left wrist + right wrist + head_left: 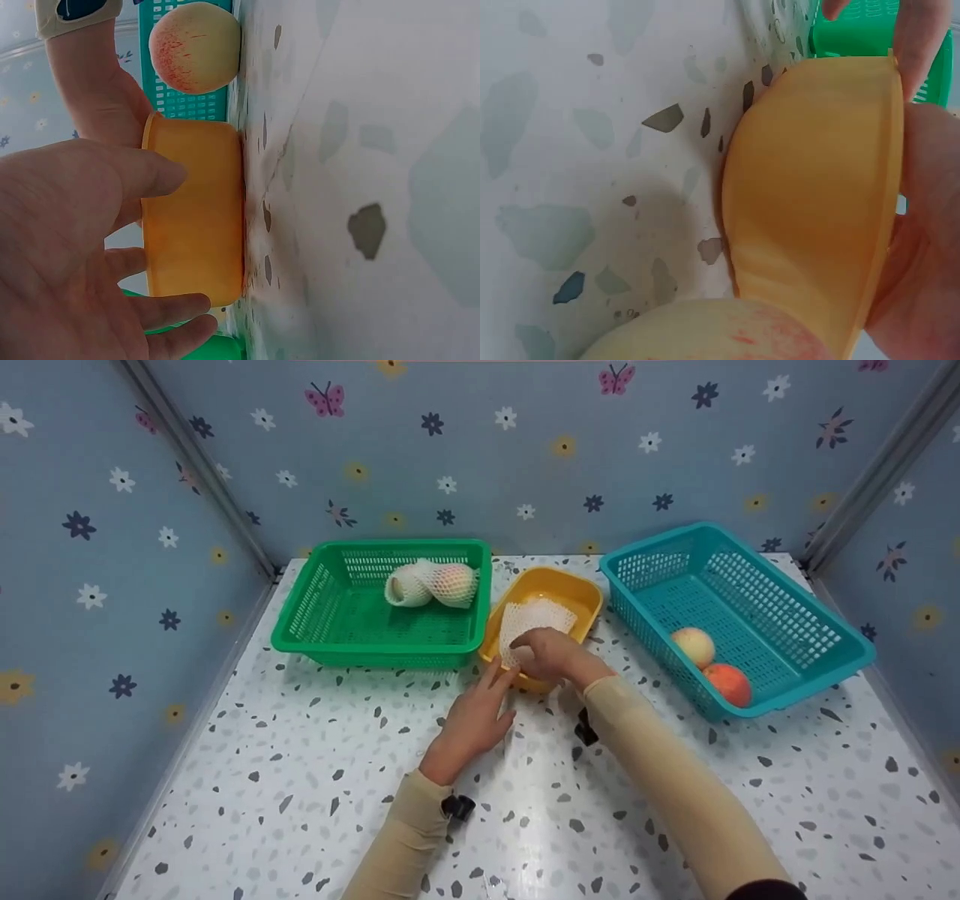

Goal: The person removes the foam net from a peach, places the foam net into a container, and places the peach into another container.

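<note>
A yellow bin [582,591] with white foam fruit nets [547,613] inside stands in the middle of the table. My right hand [553,652] reaches over its near right side, fingers curled down onto the netting; its fingertips are hidden. At the bin's near left rim, my left hand [471,721] has its fingers stretched out, tips right at the edge. In the left wrist view its thumb and fingers spread along the bin's outer wall. A yellow-red peach [195,49] sits on the table beside the bin, mostly hidden under my right forearm in the head view.
The green basket [382,649] at left holds two fruits in foam nets [433,583]. In the teal basket [814,686] at right lie a pale peach [693,646] and a redder fruit [727,684]. A flower-patterned wall [480,457] closes off the back.
</note>
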`<act>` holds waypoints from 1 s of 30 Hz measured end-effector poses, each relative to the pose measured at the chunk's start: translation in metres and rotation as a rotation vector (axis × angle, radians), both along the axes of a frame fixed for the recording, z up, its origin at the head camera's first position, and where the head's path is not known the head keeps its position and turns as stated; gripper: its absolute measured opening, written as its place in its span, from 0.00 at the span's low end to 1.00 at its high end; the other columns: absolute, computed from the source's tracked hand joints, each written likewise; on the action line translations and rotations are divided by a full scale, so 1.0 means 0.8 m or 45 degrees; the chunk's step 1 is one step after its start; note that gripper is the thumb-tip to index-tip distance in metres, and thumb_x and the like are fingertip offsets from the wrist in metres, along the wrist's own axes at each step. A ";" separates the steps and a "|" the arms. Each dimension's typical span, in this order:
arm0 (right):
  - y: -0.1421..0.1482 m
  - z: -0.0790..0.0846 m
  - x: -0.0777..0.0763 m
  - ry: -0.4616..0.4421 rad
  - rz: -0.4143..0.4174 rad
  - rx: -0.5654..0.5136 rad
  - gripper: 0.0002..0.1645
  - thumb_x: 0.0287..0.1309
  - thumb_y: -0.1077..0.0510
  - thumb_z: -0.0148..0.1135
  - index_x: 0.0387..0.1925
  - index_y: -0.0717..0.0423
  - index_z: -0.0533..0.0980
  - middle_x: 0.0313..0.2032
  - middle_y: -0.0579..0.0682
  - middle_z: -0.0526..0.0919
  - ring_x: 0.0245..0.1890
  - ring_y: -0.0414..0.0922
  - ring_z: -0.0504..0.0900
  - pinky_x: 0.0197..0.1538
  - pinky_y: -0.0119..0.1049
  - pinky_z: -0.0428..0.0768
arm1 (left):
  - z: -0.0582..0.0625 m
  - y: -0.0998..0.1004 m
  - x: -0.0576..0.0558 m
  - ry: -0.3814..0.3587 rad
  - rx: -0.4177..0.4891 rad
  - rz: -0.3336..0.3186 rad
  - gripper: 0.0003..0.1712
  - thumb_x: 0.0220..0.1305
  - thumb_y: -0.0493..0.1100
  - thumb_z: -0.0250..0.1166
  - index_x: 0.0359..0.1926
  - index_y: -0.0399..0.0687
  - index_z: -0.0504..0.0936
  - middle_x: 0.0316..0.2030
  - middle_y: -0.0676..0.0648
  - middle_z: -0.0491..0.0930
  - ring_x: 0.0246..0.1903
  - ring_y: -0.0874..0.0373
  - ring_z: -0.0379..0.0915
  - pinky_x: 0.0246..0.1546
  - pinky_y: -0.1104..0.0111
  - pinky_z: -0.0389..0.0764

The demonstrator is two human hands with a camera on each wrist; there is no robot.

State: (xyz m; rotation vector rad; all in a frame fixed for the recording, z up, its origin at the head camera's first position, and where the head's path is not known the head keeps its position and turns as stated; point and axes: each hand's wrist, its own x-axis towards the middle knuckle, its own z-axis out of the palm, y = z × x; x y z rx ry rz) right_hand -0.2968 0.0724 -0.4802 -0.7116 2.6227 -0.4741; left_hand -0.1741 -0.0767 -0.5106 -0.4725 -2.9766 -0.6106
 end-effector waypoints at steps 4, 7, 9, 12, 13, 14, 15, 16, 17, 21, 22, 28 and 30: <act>-0.001 0.000 0.002 0.039 0.033 0.036 0.19 0.60 0.49 0.48 0.52 0.45 0.73 0.50 0.46 0.74 0.52 0.45 0.69 0.57 0.42 0.62 | -0.001 0.001 0.001 0.022 0.001 -0.011 0.40 0.55 0.47 0.61 0.66 0.57 0.53 0.66 0.46 0.44 0.50 0.45 0.65 0.41 0.55 0.72; -0.001 -0.001 0.002 0.098 0.065 0.067 0.18 0.60 0.52 0.49 0.52 0.45 0.73 0.51 0.49 0.72 0.51 0.47 0.68 0.56 0.42 0.63 | 0.001 0.001 0.000 0.040 0.000 -0.015 0.40 0.55 0.47 0.62 0.66 0.57 0.54 0.66 0.45 0.45 0.48 0.45 0.67 0.39 0.55 0.73; -0.001 -0.002 0.002 0.112 0.072 0.083 0.19 0.59 0.51 0.50 0.52 0.44 0.73 0.52 0.49 0.71 0.52 0.47 0.68 0.56 0.42 0.63 | 0.002 0.001 0.000 0.037 0.001 -0.012 0.40 0.55 0.47 0.62 0.66 0.57 0.53 0.66 0.46 0.44 0.49 0.45 0.66 0.39 0.55 0.73; -0.003 -0.003 0.003 0.102 0.062 0.084 0.19 0.59 0.51 0.51 0.52 0.43 0.73 0.53 0.48 0.70 0.53 0.47 0.67 0.56 0.42 0.63 | 0.003 0.001 0.000 0.025 0.003 -0.007 0.41 0.55 0.47 0.62 0.66 0.58 0.52 0.66 0.46 0.43 0.51 0.44 0.64 0.40 0.55 0.73; -0.003 -0.004 0.003 0.107 0.064 0.085 0.19 0.59 0.51 0.51 0.52 0.43 0.73 0.53 0.48 0.71 0.53 0.47 0.67 0.56 0.42 0.63 | 0.003 0.001 0.000 0.022 0.005 -0.006 0.41 0.55 0.47 0.62 0.67 0.59 0.51 0.66 0.46 0.43 0.52 0.44 0.64 0.41 0.54 0.72; -0.004 -0.004 0.004 0.099 0.052 0.093 0.19 0.59 0.51 0.52 0.52 0.43 0.73 0.53 0.48 0.70 0.53 0.46 0.67 0.56 0.42 0.63 | 0.003 0.000 0.000 0.019 0.004 -0.006 0.41 0.55 0.47 0.62 0.67 0.59 0.51 0.67 0.47 0.42 0.52 0.44 0.63 0.41 0.54 0.72; -0.004 -0.004 0.004 0.095 0.044 0.097 0.19 0.59 0.52 0.52 0.52 0.42 0.73 0.53 0.48 0.70 0.52 0.46 0.67 0.56 0.42 0.63 | 0.002 0.000 0.000 0.017 0.006 -0.008 0.41 0.55 0.47 0.61 0.67 0.59 0.50 0.67 0.47 0.42 0.52 0.44 0.63 0.41 0.54 0.72; -0.004 -0.004 0.005 0.099 0.043 0.102 0.19 0.59 0.53 0.52 0.52 0.42 0.73 0.53 0.47 0.70 0.52 0.46 0.67 0.56 0.41 0.64 | 0.002 0.000 0.000 0.014 0.008 -0.009 0.41 0.55 0.47 0.61 0.67 0.59 0.50 0.67 0.47 0.42 0.53 0.44 0.63 0.41 0.54 0.72; -0.005 -0.005 0.005 0.102 0.040 0.105 0.18 0.58 0.53 0.53 0.52 0.42 0.73 0.53 0.47 0.71 0.51 0.45 0.68 0.56 0.41 0.64 | 0.002 0.000 0.000 0.009 0.007 -0.009 0.42 0.56 0.47 0.61 0.67 0.61 0.49 0.67 0.47 0.41 0.53 0.44 0.63 0.41 0.54 0.72; -0.005 -0.003 0.006 0.103 0.046 0.122 0.19 0.58 0.53 0.54 0.52 0.41 0.73 0.51 0.46 0.71 0.48 0.46 0.68 0.55 0.42 0.64 | 0.000 0.000 0.000 -0.002 0.013 -0.002 0.42 0.56 0.47 0.60 0.67 0.63 0.47 0.67 0.47 0.41 0.53 0.44 0.62 0.42 0.54 0.72; -0.006 -0.003 0.006 0.096 0.046 0.122 0.19 0.58 0.53 0.55 0.53 0.41 0.73 0.51 0.47 0.71 0.48 0.46 0.67 0.55 0.43 0.64 | 0.000 0.000 0.000 -0.005 0.013 0.000 0.42 0.56 0.47 0.60 0.67 0.63 0.47 0.67 0.47 0.41 0.53 0.44 0.62 0.42 0.54 0.71; -0.006 -0.003 0.008 0.060 0.049 0.145 0.20 0.59 0.53 0.53 0.54 0.41 0.71 0.54 0.49 0.68 0.49 0.49 0.66 0.55 0.46 0.64 | -0.001 0.001 0.001 -0.023 0.003 0.010 0.44 0.57 0.48 0.60 0.67 0.67 0.42 0.67 0.45 0.42 0.53 0.46 0.63 0.45 0.54 0.70; -0.006 -0.004 0.008 0.061 0.048 0.151 0.20 0.59 0.53 0.52 0.54 0.40 0.71 0.54 0.49 0.67 0.50 0.50 0.65 0.55 0.47 0.63 | -0.001 0.001 0.001 -0.024 -0.002 0.012 0.45 0.56 0.48 0.60 0.67 0.68 0.41 0.67 0.45 0.42 0.53 0.46 0.63 0.45 0.55 0.70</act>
